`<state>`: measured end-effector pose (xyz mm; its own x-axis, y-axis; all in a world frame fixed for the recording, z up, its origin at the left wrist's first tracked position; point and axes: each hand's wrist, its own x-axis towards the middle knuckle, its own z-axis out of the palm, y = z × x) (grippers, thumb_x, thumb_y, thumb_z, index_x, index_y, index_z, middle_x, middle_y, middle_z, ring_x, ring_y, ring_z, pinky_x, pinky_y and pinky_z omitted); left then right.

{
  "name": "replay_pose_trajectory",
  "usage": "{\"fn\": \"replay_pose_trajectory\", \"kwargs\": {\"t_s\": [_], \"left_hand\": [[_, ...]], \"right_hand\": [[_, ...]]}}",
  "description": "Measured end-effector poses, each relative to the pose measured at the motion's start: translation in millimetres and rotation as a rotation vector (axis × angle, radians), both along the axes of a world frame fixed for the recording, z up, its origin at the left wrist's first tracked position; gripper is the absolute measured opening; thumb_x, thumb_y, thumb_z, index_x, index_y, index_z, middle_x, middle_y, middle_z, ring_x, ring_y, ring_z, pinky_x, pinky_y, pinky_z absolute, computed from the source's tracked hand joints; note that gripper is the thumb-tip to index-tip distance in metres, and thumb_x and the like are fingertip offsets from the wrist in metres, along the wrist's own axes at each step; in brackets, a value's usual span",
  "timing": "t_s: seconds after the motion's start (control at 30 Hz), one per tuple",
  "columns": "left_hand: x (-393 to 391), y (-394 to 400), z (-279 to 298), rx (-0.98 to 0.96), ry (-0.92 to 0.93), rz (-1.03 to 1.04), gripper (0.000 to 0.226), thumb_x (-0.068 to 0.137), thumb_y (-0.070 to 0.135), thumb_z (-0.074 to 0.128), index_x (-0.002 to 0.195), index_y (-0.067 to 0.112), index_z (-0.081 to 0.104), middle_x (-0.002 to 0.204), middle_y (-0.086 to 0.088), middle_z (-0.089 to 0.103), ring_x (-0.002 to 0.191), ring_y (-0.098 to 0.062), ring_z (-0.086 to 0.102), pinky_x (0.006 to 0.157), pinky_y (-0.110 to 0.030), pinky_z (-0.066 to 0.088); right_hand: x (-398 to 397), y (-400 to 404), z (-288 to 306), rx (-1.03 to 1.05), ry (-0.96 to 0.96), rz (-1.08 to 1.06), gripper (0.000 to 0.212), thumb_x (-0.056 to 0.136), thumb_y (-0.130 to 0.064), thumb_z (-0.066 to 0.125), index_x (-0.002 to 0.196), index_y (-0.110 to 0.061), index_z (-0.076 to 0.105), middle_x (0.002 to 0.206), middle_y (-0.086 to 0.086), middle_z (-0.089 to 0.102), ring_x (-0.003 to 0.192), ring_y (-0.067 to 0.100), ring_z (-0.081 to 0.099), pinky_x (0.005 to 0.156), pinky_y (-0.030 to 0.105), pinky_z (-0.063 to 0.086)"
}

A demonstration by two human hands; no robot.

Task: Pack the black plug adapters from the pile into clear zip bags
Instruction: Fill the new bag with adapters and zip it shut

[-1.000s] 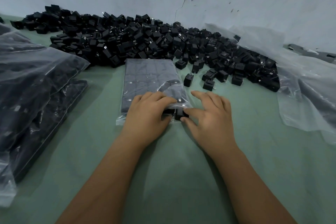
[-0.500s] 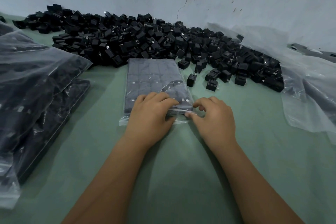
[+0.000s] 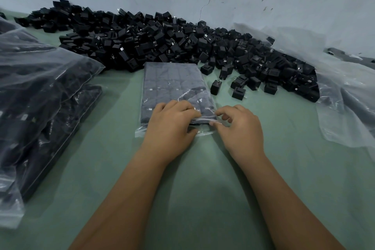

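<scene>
A clear zip bag [image 3: 172, 85] lies flat on the green desk [image 3: 203, 189], its long side running away from the person and its open mouth at the near end. It is packed with black plug adapters set in neat rows, which show grey through the plastic. The near end is partly covered, and the loose lip of the bag spreads on the desk there. Behind and to the right of the bag, a broad pile of loose black plug adapters [image 3: 162, 40] stretches along the wall, tumbled at all angles. A few stray adapters [image 3: 239, 93] sit apart just right of the bag.
</scene>
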<state>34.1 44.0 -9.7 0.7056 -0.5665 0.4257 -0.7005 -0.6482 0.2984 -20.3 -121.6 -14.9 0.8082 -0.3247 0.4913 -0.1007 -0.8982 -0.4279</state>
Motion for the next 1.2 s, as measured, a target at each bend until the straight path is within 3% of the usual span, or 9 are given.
{"fn": "replay_pose_trajectory", "kwargs": {"t_s": [0.2,0.37,0.47,0.57,0.63,0.8,0.93,1.03,1.2], "left_hand": [[-0.3,0.8,-0.1,-0.001,0.000,-0.002,0.031,0.083,0.027,0.068,0.114,0.030,0.069,0.113,0.013,0.061,0.109,-0.014,0.051,0.091,-0.028,0.026],[-0.3,-0.6,-1.7,-0.019,0.008,-0.003,0.025,0.089,0.029,0.062,0.113,0.028,0.069,0.113,0.013,0.062,0.109,-0.015,0.052,0.092,-0.030,0.029],[0.3,-0.7,-2.7,-0.043,0.007,-0.012,0.022,0.090,0.026,0.062,0.111,0.027,0.071,0.111,0.012,0.064,0.107,-0.016,0.054,0.091,-0.032,0.033],[1.5,-0.7,-3.4,-0.065,0.011,-0.015,0.020,0.090,0.024,0.064,0.107,0.026,0.073,0.109,0.010,0.065,0.105,-0.018,0.056,0.089,-0.034,0.035],[2.4,-1.1,-4.2,-0.084,0.007,-0.016,0.018,0.088,0.021,0.067,0.103,0.025,0.074,0.106,0.010,0.067,0.101,-0.019,0.058,0.087,-0.035,0.037],[3.2,-1.3,-6.1,-0.130,-0.015,-0.027,0.015,0.084,0.018,0.069,0.097,0.022,0.075,0.100,0.008,0.068,0.095,-0.022,0.060,0.083,-0.039,0.042],[1.8,-0.3,-3.9,-0.133,0.003,-0.025,0.022,0.083,0.024,0.059,0.098,0.022,0.075,0.101,0.008,0.068,0.097,-0.021,0.060,0.086,-0.038,0.042],[-0.2,3.6,0.3,-0.136,0.041,-0.041,0.034,0.075,0.024,0.054,0.102,0.022,0.075,0.105,0.010,0.069,0.102,-0.017,0.060,0.089,-0.033,0.039],[-0.1,20.6,3.8,-0.127,0.043,-0.026,0.032,0.074,0.028,0.057,0.099,0.026,0.076,0.107,0.014,0.072,0.103,-0.014,0.064,0.091,-0.034,0.040]], "right_hand": [[-3.1,1.9,0.6,-0.008,-0.002,0.028,0.019,0.076,-0.030,0.067,0.094,-0.024,0.067,0.079,-0.006,0.053,0.076,0.016,0.051,0.073,0.037,0.045],[4.8,-15.4,10.3,0.335,-0.187,0.053,0.023,0.072,-0.024,0.050,0.093,-0.030,0.058,0.086,-0.012,0.051,0.081,0.007,0.050,0.067,0.023,0.041],[29.3,-39.6,13.6,0.407,-0.154,-0.125,0.030,0.084,-0.016,0.049,0.108,-0.029,0.060,0.105,-0.010,0.054,0.086,0.005,0.049,0.078,0.027,0.042],[47.1,-61.2,9.2,0.365,0.052,-0.161,0.053,0.090,-0.009,0.046,0.141,-0.024,0.043,0.140,0.001,0.046,0.121,0.017,0.045,0.103,0.035,0.037],[53.5,-68.0,3.0,0.320,0.198,-0.212,0.057,0.092,-0.017,0.047,0.147,-0.028,0.033,0.151,-0.001,0.036,0.136,0.025,0.033,0.111,0.042,0.026],[61.5,-71.0,-7.3,0.258,0.105,-0.295,0.033,0.087,-0.029,0.061,0.120,-0.030,0.057,0.122,-0.005,0.060,0.114,0.022,0.052,0.101,0.043,0.038],[56.1,-67.8,-8.7,0.393,-0.027,-0.295,0.022,0.080,-0.028,0.072,0.097,-0.025,0.058,0.101,-0.006,0.062,0.096,0.017,0.058,0.082,0.033,0.046],[40.8,-54.4,-4.1,0.535,-0.179,-0.283,0.021,0.078,-0.030,0.072,0.088,-0.034,0.053,0.096,-0.009,0.060,0.088,0.011,0.058,0.068,0.021,0.041],[3.5,-8.9,1.8,0.589,-0.331,-0.142,0.027,0.077,-0.015,0.071,0.090,-0.034,0.056,0.097,-0.008,0.062,0.086,0.006,0.056,0.076,0.018,0.042]]}}
